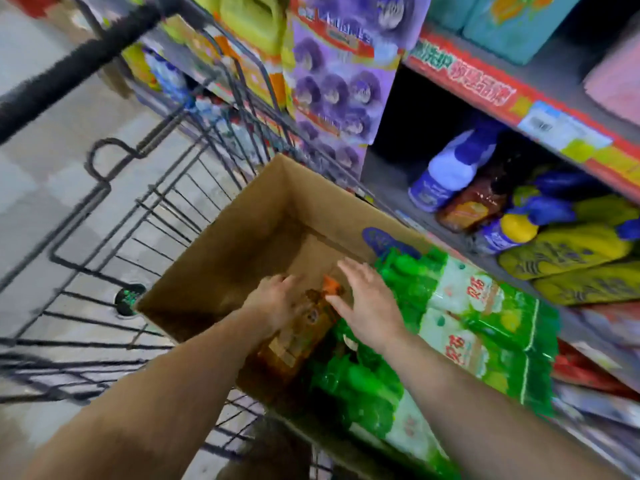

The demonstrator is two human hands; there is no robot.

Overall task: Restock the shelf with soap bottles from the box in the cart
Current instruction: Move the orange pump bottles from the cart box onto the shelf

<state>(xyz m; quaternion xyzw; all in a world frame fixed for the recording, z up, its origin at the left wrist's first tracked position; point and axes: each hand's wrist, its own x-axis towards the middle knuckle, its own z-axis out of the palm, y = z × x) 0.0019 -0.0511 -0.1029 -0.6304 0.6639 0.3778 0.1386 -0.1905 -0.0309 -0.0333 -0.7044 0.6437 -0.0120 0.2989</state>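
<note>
Open brown cardboard box (242,244) in black wire cart (104,202): left hand (273,303) grips amber orange-capped soap bottle (304,327); right hand (367,303) spread flat above it.

Box (242,244) open above; green packs (450,323) crowd its right side.

A single head-worn wide-angle view looks steeply down, tilted, from close above a box (242,244) in a wire cart (138,202); both forearms reach in from the bottom edge, and the shelf (519,95) runs along the right side.
</note>
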